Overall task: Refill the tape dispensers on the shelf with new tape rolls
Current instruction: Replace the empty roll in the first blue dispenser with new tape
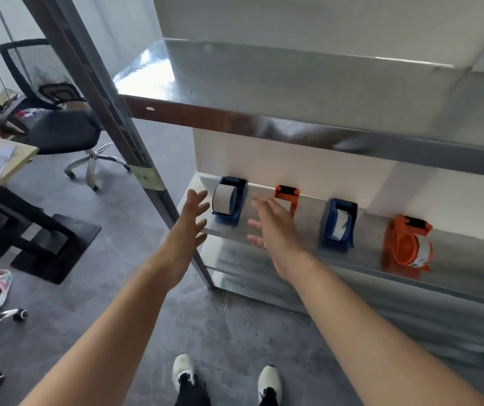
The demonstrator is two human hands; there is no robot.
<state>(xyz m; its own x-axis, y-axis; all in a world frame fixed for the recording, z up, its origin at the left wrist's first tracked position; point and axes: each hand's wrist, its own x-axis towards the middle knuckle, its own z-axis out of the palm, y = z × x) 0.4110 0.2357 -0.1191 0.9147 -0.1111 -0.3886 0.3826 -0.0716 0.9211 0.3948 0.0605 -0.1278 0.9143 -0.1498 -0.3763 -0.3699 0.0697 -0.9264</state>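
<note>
Shows a reach toward the lower shelf (364, 250), with four tape dispensers standing in a row along it: a first blue dispenser (242, 193) at the left end, carrying a broad white roll (224, 197); a first orange dispenser (287, 196) next to it, half hidden; a second blue dispenser (337, 224); and a second orange dispenser (408, 244) at the right. Places the left hand (191, 227) just left of the first blue dispenser and the right hand (276, 230) just right of it, in front of the first orange dispenser. Spreads the fingers of both hands wide, holding nothing and touching nothing. Shows no loose new roll anywhere in view. Suggests, as a judgement, an early stage: taking up a dispenser to check or open it. To do this well, close in from both sides on the plastic body rather than on the roll, mind any cutting edge, lift up and outward clear of the post (135, 148) on the left and the neighbour on the right, then steady the body with one hand while freeing the old core with the other.
</note>
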